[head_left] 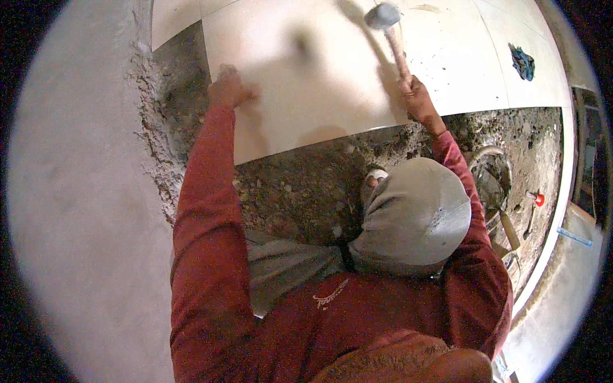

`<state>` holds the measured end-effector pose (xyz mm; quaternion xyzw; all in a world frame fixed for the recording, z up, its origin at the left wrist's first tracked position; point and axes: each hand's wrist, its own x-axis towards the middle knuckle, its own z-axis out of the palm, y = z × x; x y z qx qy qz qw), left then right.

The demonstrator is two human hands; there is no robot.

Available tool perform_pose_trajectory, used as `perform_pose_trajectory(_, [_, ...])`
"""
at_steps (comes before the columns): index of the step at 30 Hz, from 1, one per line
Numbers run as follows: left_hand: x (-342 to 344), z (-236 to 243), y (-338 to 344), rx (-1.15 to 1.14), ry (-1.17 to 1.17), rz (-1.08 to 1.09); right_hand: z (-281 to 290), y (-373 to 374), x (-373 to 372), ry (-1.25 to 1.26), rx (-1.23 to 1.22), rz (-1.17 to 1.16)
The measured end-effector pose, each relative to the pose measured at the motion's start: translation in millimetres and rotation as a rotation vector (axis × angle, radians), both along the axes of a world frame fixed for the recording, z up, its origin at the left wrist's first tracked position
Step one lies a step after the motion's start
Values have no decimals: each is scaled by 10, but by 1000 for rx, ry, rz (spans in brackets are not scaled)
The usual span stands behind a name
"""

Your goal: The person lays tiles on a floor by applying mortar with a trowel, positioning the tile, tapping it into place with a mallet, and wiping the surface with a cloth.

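Note:
My right hand (418,101) is closed round the wooden handle of a mallet (383,17) with a grey head, held over the pale floor tiles. My left hand (228,89) has its fingers apart at the left edge of a large cream tile (300,96), touching it, beside a strip of dark bare bedding (179,67). The tile's near edge borders rough soil and rubble (290,195). My grey-trousered bent knee (412,207) is below the tile, with a foot partly visible beside it.
A plastered grey wall (70,191) runs along the left. A dark blue-green cloth (522,60) lies on the right tiles. A bucket-like container (491,156), tools including a red-topped one (536,198), a white edge strip (562,172) and a blue bar (575,237) are at the right.

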<state>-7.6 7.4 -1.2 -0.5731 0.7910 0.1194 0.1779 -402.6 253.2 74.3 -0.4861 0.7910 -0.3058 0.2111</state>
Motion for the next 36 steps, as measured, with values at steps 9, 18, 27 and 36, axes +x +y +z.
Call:
perform_pose_trajectory(9, [210, -297, -53, -118, 91, -87, 314, 1042, 264, -108, -228, -282])
perform_pose_trajectory(18, [155, -142, 11, -75, 51, -86, 156, 1568, 269, -184, -174, -132])
perform_pose_trajectory(27, [-368, 44, 1232, -193, 126, -359, -271, 1717, 346, -28, 161, -194])
perform_pose_trajectory(36, [-567, 100, 1212, -96, 15, -264, -402, 1555, 597, 42, 262, -221])
